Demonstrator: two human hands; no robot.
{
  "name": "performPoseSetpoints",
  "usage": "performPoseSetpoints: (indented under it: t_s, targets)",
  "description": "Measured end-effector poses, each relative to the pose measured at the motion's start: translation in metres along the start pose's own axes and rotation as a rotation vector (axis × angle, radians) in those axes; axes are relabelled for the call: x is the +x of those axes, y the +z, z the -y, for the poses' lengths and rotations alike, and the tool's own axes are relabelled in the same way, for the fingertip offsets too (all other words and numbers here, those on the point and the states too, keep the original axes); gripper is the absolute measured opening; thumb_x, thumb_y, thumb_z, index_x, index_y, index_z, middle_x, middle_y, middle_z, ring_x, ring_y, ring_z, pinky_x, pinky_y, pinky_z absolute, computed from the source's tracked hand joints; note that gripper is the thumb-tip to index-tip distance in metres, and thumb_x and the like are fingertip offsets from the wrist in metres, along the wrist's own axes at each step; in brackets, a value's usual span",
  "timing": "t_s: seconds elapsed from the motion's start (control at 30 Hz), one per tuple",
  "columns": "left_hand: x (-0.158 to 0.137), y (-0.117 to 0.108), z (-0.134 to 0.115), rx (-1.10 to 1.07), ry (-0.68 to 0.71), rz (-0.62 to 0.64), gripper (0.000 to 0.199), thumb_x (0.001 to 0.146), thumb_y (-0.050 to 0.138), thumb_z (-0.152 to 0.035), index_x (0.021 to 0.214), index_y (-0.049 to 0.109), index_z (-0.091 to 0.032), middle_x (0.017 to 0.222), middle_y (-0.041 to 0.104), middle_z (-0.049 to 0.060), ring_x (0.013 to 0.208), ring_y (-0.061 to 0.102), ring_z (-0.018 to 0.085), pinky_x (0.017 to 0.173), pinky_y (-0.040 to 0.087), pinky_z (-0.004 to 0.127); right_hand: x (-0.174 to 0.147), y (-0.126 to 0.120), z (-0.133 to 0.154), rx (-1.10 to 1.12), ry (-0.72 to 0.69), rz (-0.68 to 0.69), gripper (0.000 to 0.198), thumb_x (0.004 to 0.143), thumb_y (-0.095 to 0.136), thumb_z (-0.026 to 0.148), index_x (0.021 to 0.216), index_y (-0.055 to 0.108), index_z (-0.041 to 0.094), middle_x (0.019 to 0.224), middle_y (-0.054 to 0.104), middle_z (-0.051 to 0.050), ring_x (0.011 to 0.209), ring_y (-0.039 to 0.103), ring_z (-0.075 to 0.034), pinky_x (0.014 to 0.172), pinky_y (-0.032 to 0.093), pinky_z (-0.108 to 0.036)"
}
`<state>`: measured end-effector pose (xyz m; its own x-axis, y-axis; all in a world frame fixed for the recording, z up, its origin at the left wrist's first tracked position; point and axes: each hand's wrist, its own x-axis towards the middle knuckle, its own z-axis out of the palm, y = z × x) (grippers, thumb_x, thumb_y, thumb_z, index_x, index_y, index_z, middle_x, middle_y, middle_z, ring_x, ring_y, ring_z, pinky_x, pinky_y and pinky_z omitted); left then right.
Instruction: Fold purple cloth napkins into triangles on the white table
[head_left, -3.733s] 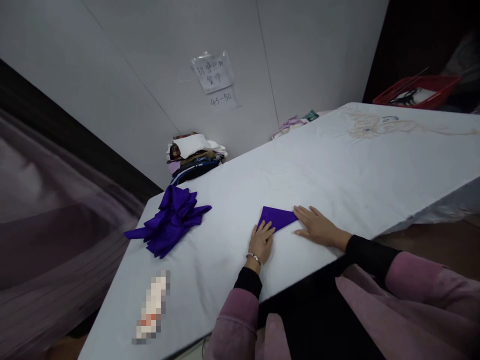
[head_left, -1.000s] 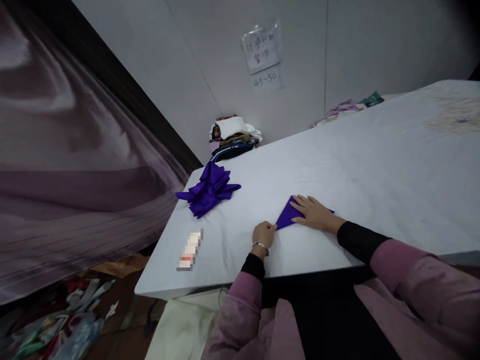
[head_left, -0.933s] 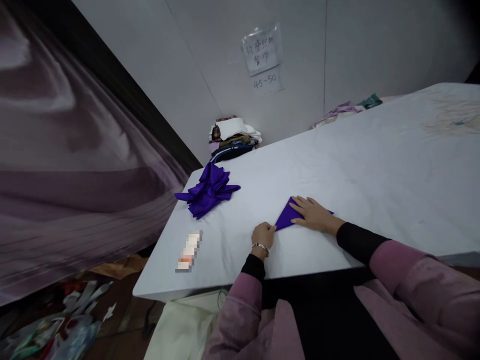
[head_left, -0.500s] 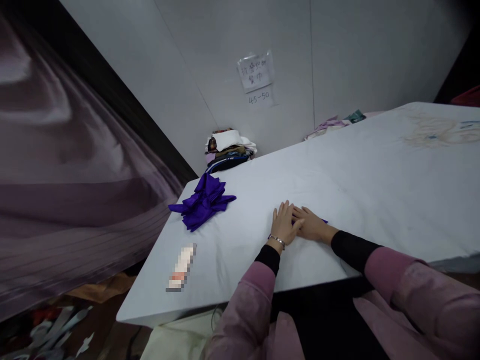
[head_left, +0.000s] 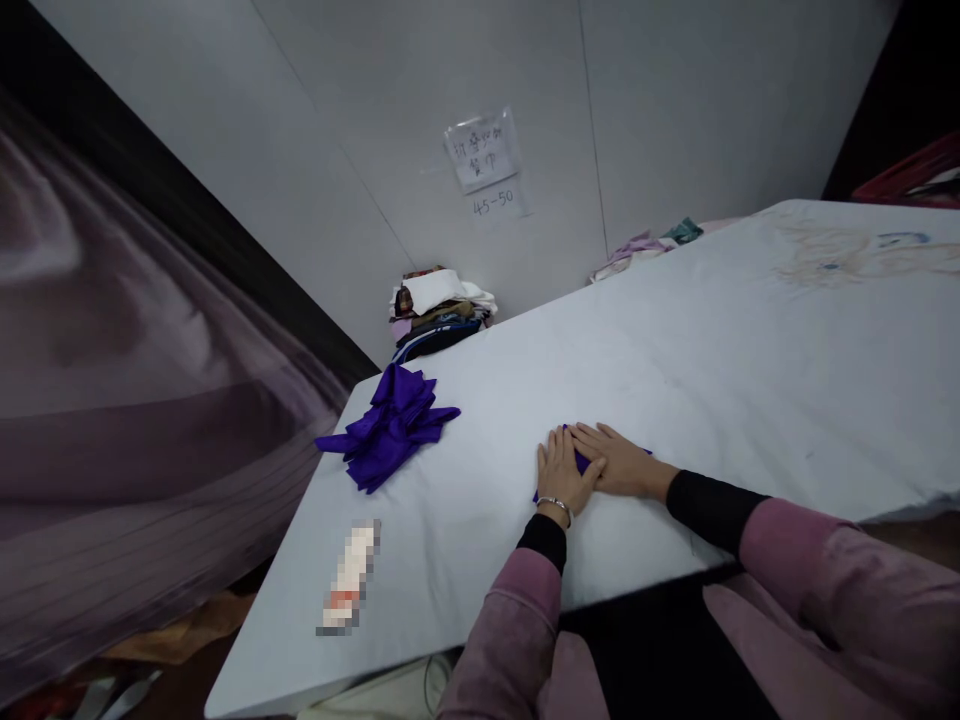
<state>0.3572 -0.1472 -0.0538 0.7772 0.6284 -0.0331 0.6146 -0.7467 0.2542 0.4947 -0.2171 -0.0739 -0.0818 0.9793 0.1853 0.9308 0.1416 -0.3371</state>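
Note:
My left hand (head_left: 566, 468), with a bracelet at the wrist, lies flat on a small purple cloth (head_left: 583, 462) on the white-covered table (head_left: 495, 560). Close beside it, my right hand (head_left: 616, 462) is also laid flat on the same cloth, its fingers pointing left toward the left hand. Most of that cloth is hidden beneath the palms; a bit shows between the hands and at their outer edges. Farther left on the table rests a loose heap of purple cloth (head_left: 391, 425) with pointed corners, apart from both hands.
A blurred-out long object (head_left: 349, 580) lies near the table's left edge. Stacked fabrics (head_left: 442, 310) stand against the wall behind, with more cloths (head_left: 637, 250) to their right. A paper sign (head_left: 484, 160) hangs on the wall. A shiny mauve drape (head_left: 150, 400) fills the left.
The view has shifted slightly. My hands stay flat on the cloth but have moved a little, so more purple shows between them and at the left edge.

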Motion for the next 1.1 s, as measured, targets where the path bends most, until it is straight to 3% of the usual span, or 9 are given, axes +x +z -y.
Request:
performPoseSetpoints:
  t_s: [0.17,0.47,0.67,0.73,0.83,1.0,1.1]
  targets:
    - [0.001,0.003,0.0,0.024,-0.005,-0.006,0.082,0.085,0.021,-0.067,0.146,0.018,-0.012,0.153,0.016,0.011,0.141,0.009,0.026,0.115,0.008,0.047,-0.023,-0.005,-0.018,-0.001,0.011,-0.02,0.085,0.082,0.041,0.065,0.148,0.015,0.018,0.149,0.026,-0.013,0.137,0.022,-0.03,0.11,0.017,-0.051]
    - [0.002,0.002,-0.004,0.05,-0.017,0.009,0.084,0.083,0.024,-0.069,0.146,0.02,-0.014,0.154,0.016,0.011,0.141,0.009,0.029,0.114,0.009,0.047,-0.065,-0.019,-0.038,-0.043,0.039,-0.012,0.082,0.085,0.036,0.066,0.148,0.005,0.025,0.151,0.023,-0.009,0.137,0.019,-0.03,0.11,0.014,-0.054]
    - [0.004,0.003,-0.006,0.055,-0.025,0.004,0.086,0.083,0.02,-0.069,0.145,0.021,-0.011,0.153,0.015,0.012,0.141,0.009,0.028,0.114,0.01,0.048,-0.087,-0.038,-0.055,-0.088,0.169,0.082,0.083,0.082,0.036,0.07,0.148,0.016,0.023,0.149,0.028,-0.011,0.136,0.023,-0.032,0.109,0.015,-0.057]
    - [0.005,0.004,-0.005,0.058,-0.02,-0.009,0.085,0.083,0.02,-0.069,0.145,0.022,-0.011,0.153,0.015,0.012,0.141,0.009,0.028,0.114,0.01,0.047,-0.08,-0.05,-0.053,-0.098,0.225,0.049,0.085,0.081,0.034,0.072,0.148,0.017,0.022,0.149,0.025,-0.011,0.137,0.021,-0.032,0.11,0.014,-0.055]
    - [0.006,0.006,-0.005,0.066,-0.025,-0.019,0.082,0.083,0.024,-0.066,0.145,0.021,-0.012,0.153,0.016,0.012,0.141,0.01,0.029,0.114,0.01,0.047,-0.042,-0.057,-0.028,-0.069,0.205,-0.018,0.083,0.083,0.028,0.071,0.148,0.015,0.022,0.152,0.019,-0.009,0.139,0.015,-0.03,0.112,0.011,-0.051]
    - [0.01,0.007,-0.004,0.132,0.066,-0.028,0.062,0.087,0.035,-0.045,0.144,0.027,-0.024,0.152,0.023,0.006,0.14,0.01,0.031,0.112,0.009,0.054,0.04,-0.031,0.033,0.096,0.149,0.08,0.085,0.084,0.02,0.072,0.146,0.023,0.014,0.151,0.02,-0.014,0.139,0.013,-0.028,0.112,0.011,-0.047]
    - [0.011,0.007,-0.005,0.129,0.115,-0.036,0.057,0.087,0.035,-0.035,0.143,0.028,-0.029,0.151,0.026,0.003,0.14,0.009,0.032,0.112,0.006,0.056,0.059,-0.014,0.042,0.177,0.169,0.1,0.085,0.084,0.018,0.072,0.146,0.022,0.013,0.151,0.02,-0.014,0.14,0.011,-0.027,0.112,0.01,-0.046]
